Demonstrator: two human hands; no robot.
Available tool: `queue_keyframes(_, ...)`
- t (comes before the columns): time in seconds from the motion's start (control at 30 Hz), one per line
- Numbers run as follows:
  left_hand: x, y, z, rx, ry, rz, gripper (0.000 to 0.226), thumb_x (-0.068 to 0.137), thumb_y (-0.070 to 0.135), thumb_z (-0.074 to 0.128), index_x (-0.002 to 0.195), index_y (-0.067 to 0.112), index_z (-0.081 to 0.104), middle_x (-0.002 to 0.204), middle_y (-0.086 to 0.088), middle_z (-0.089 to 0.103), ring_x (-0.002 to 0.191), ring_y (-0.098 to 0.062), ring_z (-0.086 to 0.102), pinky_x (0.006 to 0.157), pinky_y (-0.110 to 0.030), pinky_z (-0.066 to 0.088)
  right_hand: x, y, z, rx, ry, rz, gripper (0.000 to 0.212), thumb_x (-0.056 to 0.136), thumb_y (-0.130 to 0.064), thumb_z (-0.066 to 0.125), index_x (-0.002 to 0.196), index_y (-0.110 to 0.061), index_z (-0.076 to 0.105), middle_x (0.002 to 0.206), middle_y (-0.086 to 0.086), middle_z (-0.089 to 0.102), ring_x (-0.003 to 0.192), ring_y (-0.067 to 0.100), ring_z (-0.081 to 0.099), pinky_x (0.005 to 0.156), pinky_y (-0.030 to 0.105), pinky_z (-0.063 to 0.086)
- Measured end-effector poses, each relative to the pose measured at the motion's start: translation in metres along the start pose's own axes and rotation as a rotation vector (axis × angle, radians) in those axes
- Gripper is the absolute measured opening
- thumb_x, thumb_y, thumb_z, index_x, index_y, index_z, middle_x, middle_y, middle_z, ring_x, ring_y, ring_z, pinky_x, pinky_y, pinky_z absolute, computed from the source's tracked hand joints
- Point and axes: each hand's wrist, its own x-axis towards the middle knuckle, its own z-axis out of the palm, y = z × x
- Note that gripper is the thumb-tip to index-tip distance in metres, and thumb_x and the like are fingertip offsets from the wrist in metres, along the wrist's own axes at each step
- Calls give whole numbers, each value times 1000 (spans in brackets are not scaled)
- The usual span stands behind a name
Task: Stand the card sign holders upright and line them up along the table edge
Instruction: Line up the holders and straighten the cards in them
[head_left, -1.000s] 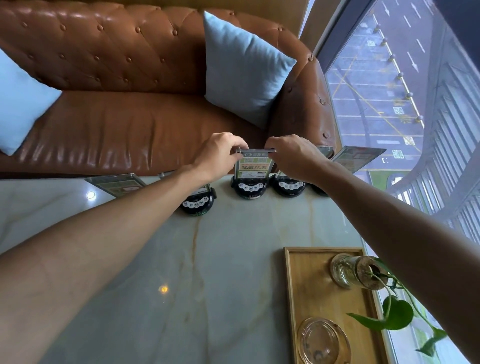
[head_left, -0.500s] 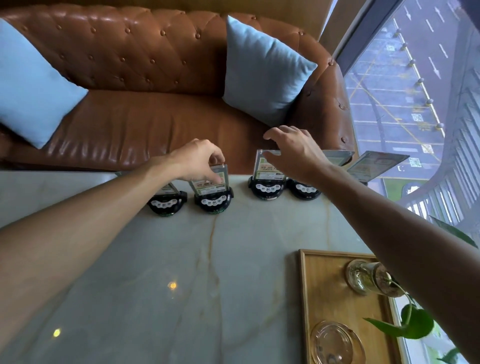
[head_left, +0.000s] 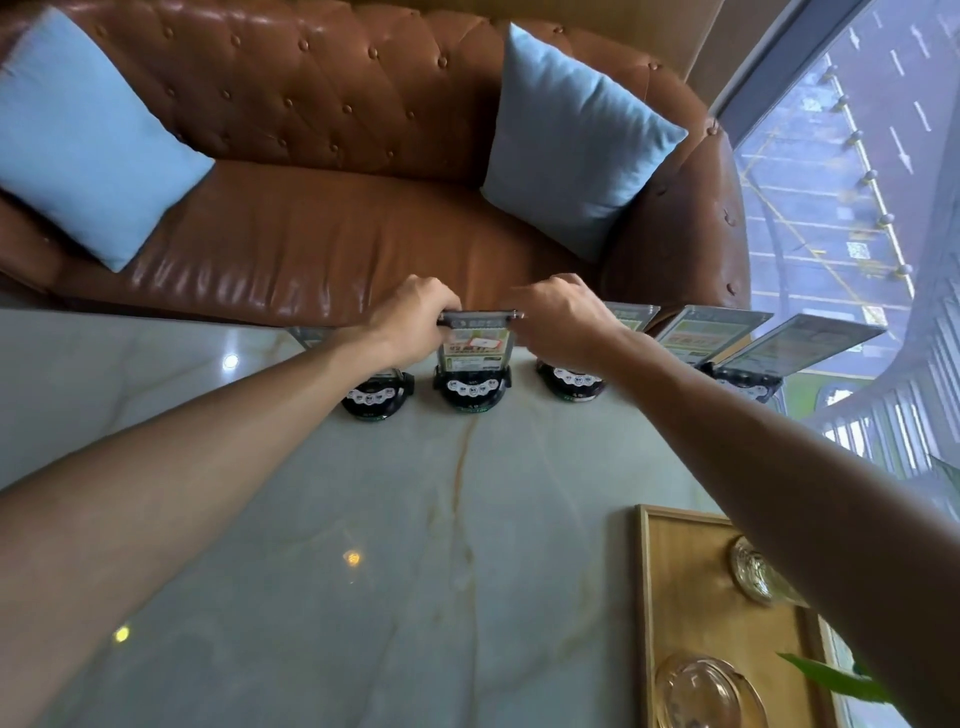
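Several card sign holders with round black bases stand in a row along the far edge of the marble table (head_left: 363, 519). My left hand (head_left: 415, 317) and my right hand (head_left: 556, 317) both pinch the top corners of the middle card sign holder (head_left: 475, 358), which stands upright. To its left, another holder (head_left: 375, 397) is partly hidden under my left wrist. My right wrist covers part of a third holder (head_left: 571, 384). Two more holders (head_left: 698, 330) (head_left: 800, 343) lean back at the right end.
A brown leather sofa (head_left: 337, 244) with two blue cushions sits just beyond the table edge. A wooden tray (head_left: 675, 597) at the near right holds a glass dish (head_left: 701, 691) and a glass vase with a plant. A window wall runs along the right.
My left hand let go of the holder it held and moved right. My right hand came in too, and both now grip the top of one holder. The camera view shifted.
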Motion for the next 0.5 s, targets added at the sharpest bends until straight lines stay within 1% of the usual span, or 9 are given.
queue_keyframes(0.07, 5, 6, 1, -19, 26, 22, 14, 84, 9, 73, 96, 12, 77, 91, -8, 76, 86, -25, 69, 77, -39, 55, -1, 8, -6, -3, -2, 13, 13, 88, -20, 56, 90, -23, 69, 80, 5, 72, 80, 31, 64, 77, 34, 44)
queue_keyframes(0.17, 13, 12, 7, -27, 27, 25, 16, 84, 7, 71, 98, 13, 76, 93, -9, 75, 90, -27, 68, 73, -33, 51, -2, 18, -7, -6, -1, 32, 11, 88, -23, 56, 87, -20, 66, 74, 3, 69, 77, 32, 62, 73, 33, 43)
queue_keyframes(0.23, 16, 16, 9, -23, 22, 29, 17, 85, 7, 69, 100, 13, 76, 95, -9, 75, 92, -28, 67, 74, -33, 51, -4, 22, -8, -5, -8, 50, 15, 89, -26, 55, 92, -20, 68, 76, 2, 70, 78, 31, 63, 76, 34, 48)
queue_keyframes(0.33, 22, 20, 11, -40, 23, 41, 19, 84, 5, 67, 98, 15, 76, 95, -9, 76, 90, -29, 68, 76, -39, 55, -8, 27, -11, -1, -13, 61, 17, 92, -26, 55, 97, -22, 70, 78, 2, 71, 80, 30, 64, 82, 36, 49)
queue_keyframes(0.43, 24, 22, 12, -56, 36, 46, 20, 83, 5, 66, 96, 16, 76, 94, -9, 76, 88, -30, 69, 76, -41, 56, -10, 31, -11, 11, -7, 58, 17, 93, -29, 55, 97, -24, 70, 80, 3, 71, 81, 31, 64, 81, 36, 49)
queue_keyframes(0.5, 26, 23, 13, -58, 46, 42, 21, 83, 4, 66, 97, 16, 76, 95, -10, 76, 89, -30, 68, 77, -40, 56, -10, 32, -11, 9, -2, 74, 18, 94, -26, 54, 99, -23, 70, 85, 4, 72, 84, 31, 64, 79, 36, 49)
